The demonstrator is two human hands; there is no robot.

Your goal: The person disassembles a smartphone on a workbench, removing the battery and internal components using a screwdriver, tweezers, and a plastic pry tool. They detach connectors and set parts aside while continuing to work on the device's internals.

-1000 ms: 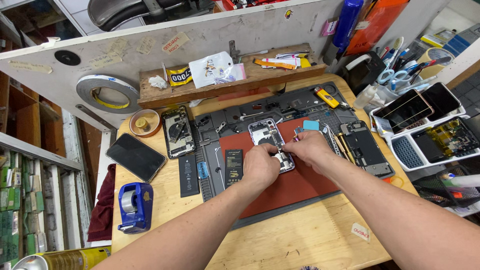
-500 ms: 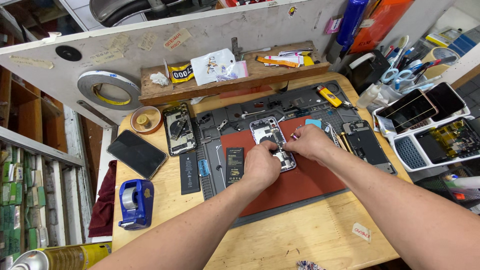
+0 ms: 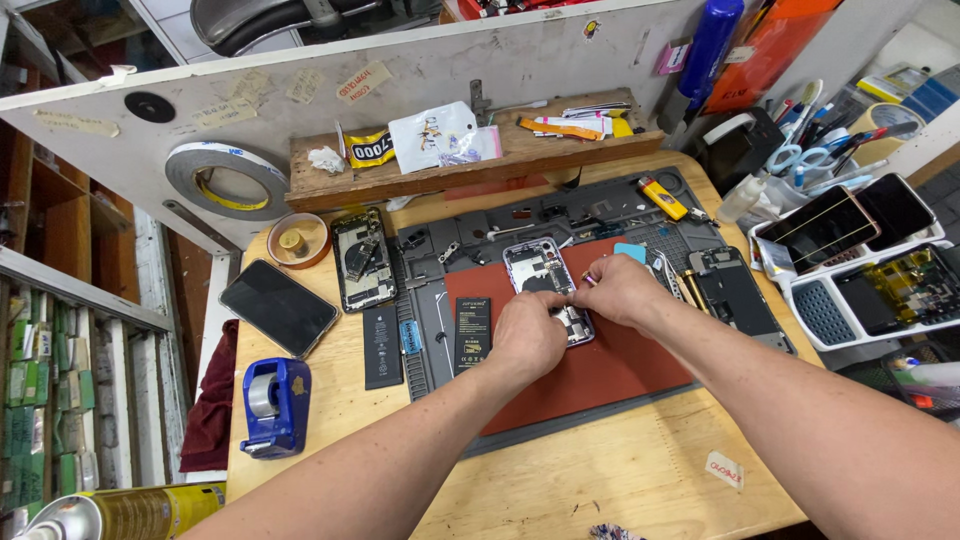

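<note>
Two hands work on an opened phone (image 3: pixel 545 285) lying on the red mat (image 3: pixel 600 370).

The left hand (image 3: pixel 527 335) presses curled fingers on its lower end; the right hand (image 3: pixel 622 290) pinches something small at its edge. Two loose batteries (image 3: pixel 472 335) lie alongside. The phone's long axis points away, tilted slightly left. Both hands have barely moved since before.
</note>
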